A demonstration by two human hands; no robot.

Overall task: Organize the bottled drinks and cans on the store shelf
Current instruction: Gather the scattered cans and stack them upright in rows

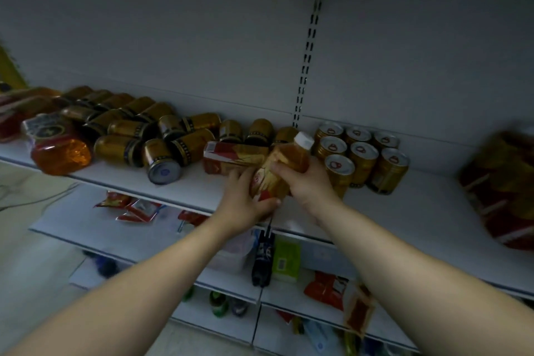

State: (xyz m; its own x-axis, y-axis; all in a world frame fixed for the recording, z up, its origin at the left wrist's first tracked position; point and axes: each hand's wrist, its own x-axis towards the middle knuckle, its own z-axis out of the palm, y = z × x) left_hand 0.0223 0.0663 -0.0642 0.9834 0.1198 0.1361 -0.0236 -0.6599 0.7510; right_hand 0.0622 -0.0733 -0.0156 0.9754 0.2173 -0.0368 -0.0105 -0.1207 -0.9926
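An orange drink bottle [284,163] with a white cap and a red-gold label is tilted over the shelf's front, cap toward the back right. My left hand [245,202] cups its base from below. My right hand [307,182] wraps its upper body. Behind it a red-gold carton [231,157] lies on its side. Several gold cans [361,154] stand upright in rows to the right. Many gold cans [138,130] lie toppled in a heap to the left. Another orange bottle [62,154] lies on its side at the far left.
The white shelf [419,205] has bare surface right of the standing cans. Blurred red-gold packs [502,185] sit at the far right. Lower shelves hold snack packets [135,208], a dark bottle [263,257] and a green pack [286,260]. A slotted upright [307,52] runs up the back wall.
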